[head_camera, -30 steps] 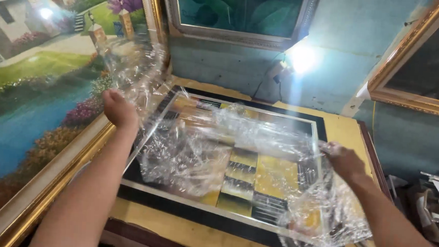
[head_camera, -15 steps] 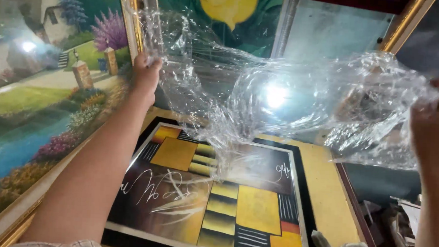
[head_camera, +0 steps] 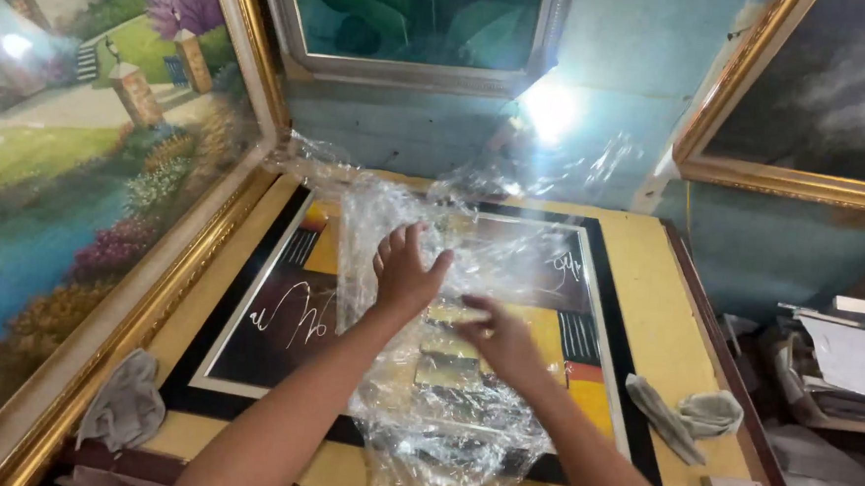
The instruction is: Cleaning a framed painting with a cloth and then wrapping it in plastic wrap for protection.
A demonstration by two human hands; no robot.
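**Both Hands on Clear Plastic Wrap over a Flat Painting**

The clear plastic wrap (head_camera: 444, 392) lies crumpled across the middle of an abstract painting (head_camera: 281, 314), which rests flat on a yellow table (head_camera: 665, 314). The wrap runs from the far edge of the painting to the near edge of the table, where it bunches and hangs slightly over. The left part of the painting is uncovered; the right part shows a bare strip beside the wrap.

The left hand (head_camera: 403, 271) is spread flat, fingers extended and apart, palm down on the wrap near the centre of the painting. It grasps nothing; it presses on the film.

The right hand (head_camera: 501, 340) lies just beside the left hand, to its right and nearer the camera. Its fingers point left and rest on the wrap. Whether they pinch the film or only touch it cannot be told.

A grey cloth (head_camera: 123, 404) lies at the near left of the table. A second grey cloth (head_camera: 685, 414) lies at the near right, apart from the wrap.

A large landscape painting in a gold frame (head_camera: 92, 156) leans at the left. A green painting in a silver frame (head_camera: 414, 25) stands at the far wall. A dark painting in a gold frame (head_camera: 815, 95) leans at the far right. A stack of papers (head_camera: 841, 363) sits to the right of the table.
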